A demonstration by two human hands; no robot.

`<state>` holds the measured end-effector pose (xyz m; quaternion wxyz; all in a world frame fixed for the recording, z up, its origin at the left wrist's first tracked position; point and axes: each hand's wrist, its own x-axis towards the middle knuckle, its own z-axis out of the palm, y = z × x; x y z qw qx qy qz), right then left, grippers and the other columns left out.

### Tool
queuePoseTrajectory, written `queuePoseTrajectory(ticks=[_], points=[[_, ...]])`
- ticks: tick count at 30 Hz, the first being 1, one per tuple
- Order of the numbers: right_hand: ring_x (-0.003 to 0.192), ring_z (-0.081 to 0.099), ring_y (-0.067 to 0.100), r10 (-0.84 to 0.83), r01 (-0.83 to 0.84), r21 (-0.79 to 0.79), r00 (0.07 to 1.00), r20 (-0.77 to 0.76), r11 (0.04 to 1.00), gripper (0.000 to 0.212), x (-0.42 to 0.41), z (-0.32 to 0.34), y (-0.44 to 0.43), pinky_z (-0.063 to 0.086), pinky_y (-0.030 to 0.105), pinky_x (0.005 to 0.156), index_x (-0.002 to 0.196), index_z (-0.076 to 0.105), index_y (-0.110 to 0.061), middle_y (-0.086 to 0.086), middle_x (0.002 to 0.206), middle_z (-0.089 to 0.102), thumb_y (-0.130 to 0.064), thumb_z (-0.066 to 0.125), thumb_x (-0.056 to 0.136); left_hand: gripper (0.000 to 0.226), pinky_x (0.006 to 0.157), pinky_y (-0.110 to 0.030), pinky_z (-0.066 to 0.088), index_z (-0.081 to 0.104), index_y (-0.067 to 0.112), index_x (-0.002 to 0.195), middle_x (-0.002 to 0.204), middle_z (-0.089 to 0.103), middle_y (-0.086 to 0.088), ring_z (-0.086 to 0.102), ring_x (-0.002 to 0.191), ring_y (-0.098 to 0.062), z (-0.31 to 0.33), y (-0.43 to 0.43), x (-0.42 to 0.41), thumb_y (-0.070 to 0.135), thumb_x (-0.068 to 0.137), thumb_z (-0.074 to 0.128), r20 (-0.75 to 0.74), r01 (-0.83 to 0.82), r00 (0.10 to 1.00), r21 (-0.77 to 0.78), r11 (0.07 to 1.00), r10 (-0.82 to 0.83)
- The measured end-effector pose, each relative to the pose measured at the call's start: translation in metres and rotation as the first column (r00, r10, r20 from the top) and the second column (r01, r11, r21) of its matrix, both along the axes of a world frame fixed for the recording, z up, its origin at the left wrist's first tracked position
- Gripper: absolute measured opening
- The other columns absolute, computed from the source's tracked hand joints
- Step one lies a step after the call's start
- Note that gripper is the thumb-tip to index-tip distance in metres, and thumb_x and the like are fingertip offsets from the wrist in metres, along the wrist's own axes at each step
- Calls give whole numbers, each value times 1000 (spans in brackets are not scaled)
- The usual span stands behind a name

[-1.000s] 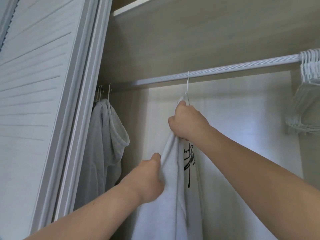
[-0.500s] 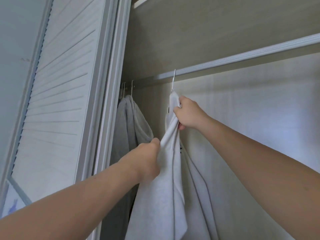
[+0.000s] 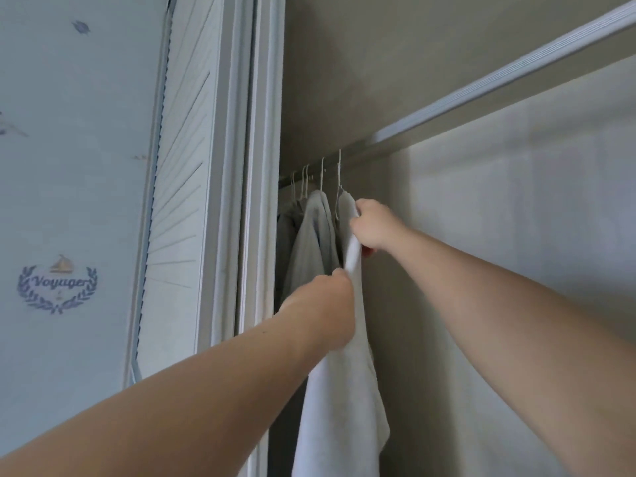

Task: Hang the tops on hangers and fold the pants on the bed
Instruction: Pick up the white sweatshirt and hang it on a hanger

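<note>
Grips the white top (image 3: 344, 390), hung lengthwise from its hanger (image 3: 339, 172) near the left end of the closet rail (image 3: 481, 87), high with the right hand (image 3: 370, 228) and lower with the left hand (image 3: 327, 304).

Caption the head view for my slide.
Left hand and right hand grip a white top hanging on the closet rail beside a grey top.

We see the white top (image 3: 344, 390) as soft, matt cloth with a faintly fleecy nap. At its ten o'clock, the grey hoodie (image 3: 313, 235) is a matt knit. The hanger hooks (image 3: 339, 166) look like thin, white-coated wire. The rail (image 3: 481, 88), toward one o'clock, is ribbed metal with a satin sheen. The louvred door (image 3: 182, 201), at nine o'clock, looks smooth and painted.
</note>
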<state>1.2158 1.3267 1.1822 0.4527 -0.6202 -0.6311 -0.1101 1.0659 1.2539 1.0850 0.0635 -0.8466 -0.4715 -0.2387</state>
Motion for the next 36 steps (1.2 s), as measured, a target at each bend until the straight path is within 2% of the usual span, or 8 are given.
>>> queuePoseTrajectory(ticks=[3,7,15,18,21,24,29,36], points=[[57,61,25,43,-44,-25,999,-33,999,21,-1,4,29,40,19,33,104,61,-7,14,87,62,-8,42,96,48,91,-41,56,36,3,140,123,56,-16,63,106,-33,7,15,5,1,95,52,-44,-71,996,5,997,71],[53,69,37,119,-125,-71,990,-81,990,25,0,5,56,54,35,40,95,61,-4,25,83,67,-8,36,95,33,82,-35,47,44,1,132,125,57,-16,61,112,-32,7,26,7,5,100,48,-132,-139,979,125,982,155],[59,69,30,124,-124,-6,992,4,992,26,12,-18,74,52,30,44,118,55,-13,18,98,67,-27,42,101,47,94,-45,54,37,9,141,123,56,-14,61,107,-32,0,30,3,12,98,56,-254,-242,936,35,970,243],[93,69,31,143,-145,74,989,28,987,46,15,-31,66,49,32,68,137,50,-19,16,118,67,-48,45,101,42,80,-42,51,38,11,138,114,60,-10,59,95,-29,-7,24,2,11,98,53,-332,-243,897,180,953,291],[131,51,32,195,-196,85,980,29,977,56,13,-46,47,42,37,95,151,37,-27,9,146,52,-55,37,102,35,86,-43,38,45,15,128,114,59,-8,50,102,-28,-7,7,-8,16,94,54,-349,-206,869,389,898,351],[149,26,21,242,-247,131,969,52,960,60,6,-62,16,27,44,119,157,26,-30,-1,162,32,-54,34,103,28,83,-41,30,51,14,120,116,56,-8,39,97,-27,-11,-14,-24,19,92,49,-320,-56,890,632,773,326],[154,5,17,183,-220,279,971,153,935,59,-20,-88,-41,12,47,124,158,19,-35,-6,167,17,-55,29,103,30,105,-48,35,63,14,112,129,62,-11,47,131,-36,-20,-48,-79,31,93,49,-236,66,956,757,650,177],[152,-16,9,182,-259,235,935,305,937,67,-113,-108,-123,-3,47,121,156,0,-46,-17,167,-7,-70,11,95,58,119,-60,17,51,20,142,157,40,-11,24,150,-37,-30,-114,-203,52,95,37,-207,-63,924,746,663,322]])
